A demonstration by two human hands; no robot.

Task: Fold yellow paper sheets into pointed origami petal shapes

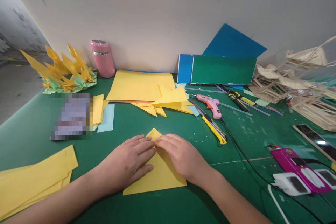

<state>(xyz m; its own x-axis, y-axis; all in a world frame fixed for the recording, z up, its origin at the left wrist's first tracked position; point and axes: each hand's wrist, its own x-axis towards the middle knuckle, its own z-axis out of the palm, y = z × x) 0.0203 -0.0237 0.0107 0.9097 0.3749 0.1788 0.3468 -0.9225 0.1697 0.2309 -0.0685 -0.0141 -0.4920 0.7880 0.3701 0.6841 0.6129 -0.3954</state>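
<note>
A yellow paper sheet (160, 176), folded to a triangle with its tip pointing away, lies on the green mat (168, 210) in front of me. My left hand (130, 162) lies flat on its left half, fingers stretched out. My right hand (181, 155) presses on the upper right part, fingers spread toward the fold near the tip. The fingertips of both hands meet just below the tip. Neither hand grips anything.
Yellow paper stack (136, 85) and folded yellow pieces (170, 101) lie behind. Yellow strips (34, 178) sit at left, paper flowers (65, 73) and a pink bottle (103, 58) at the back left. Right: utility knife (212, 126), pink glue gun (211, 105), power strip (299, 173), stick model (296, 80).
</note>
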